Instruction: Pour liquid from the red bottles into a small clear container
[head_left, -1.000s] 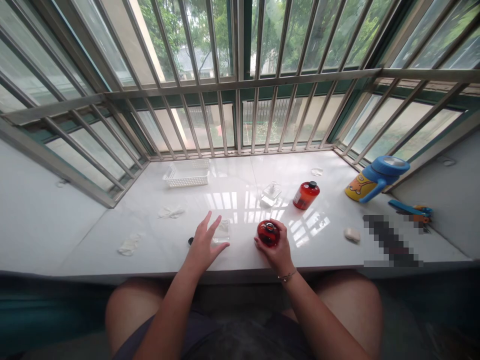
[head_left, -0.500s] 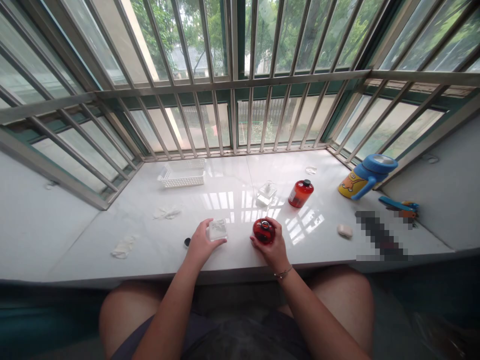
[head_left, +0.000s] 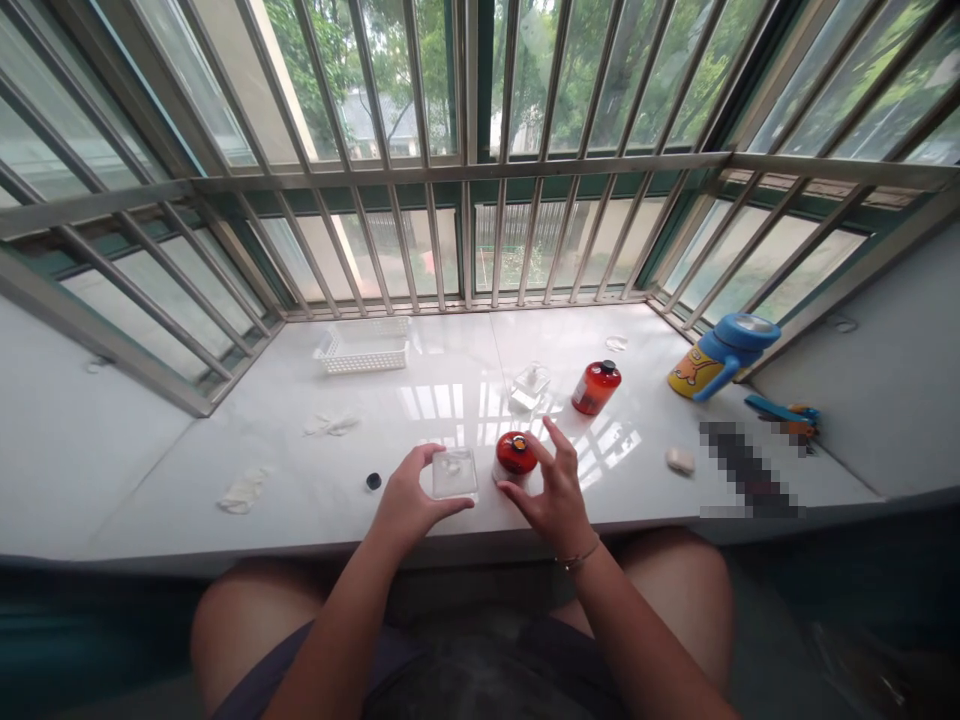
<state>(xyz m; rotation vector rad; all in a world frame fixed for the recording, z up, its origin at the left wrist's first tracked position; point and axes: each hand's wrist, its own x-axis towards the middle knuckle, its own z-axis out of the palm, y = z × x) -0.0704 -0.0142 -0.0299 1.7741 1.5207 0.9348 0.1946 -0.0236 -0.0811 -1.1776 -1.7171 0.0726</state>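
Your left hand (head_left: 409, 498) has its grip clamped on the clear square container (head_left: 454, 472); keep that level above or upon the worktop (head_left: 300, 510). Your right hand (head_left: 561, 498) has fingers apart beside the red bottle (head_left: 511, 460), just right of the container; steady the seemingly uncapped bottle by its body. Whether those fingers touch it is unclear; a pixelated patch (head_left: 750, 475) masks something at right.
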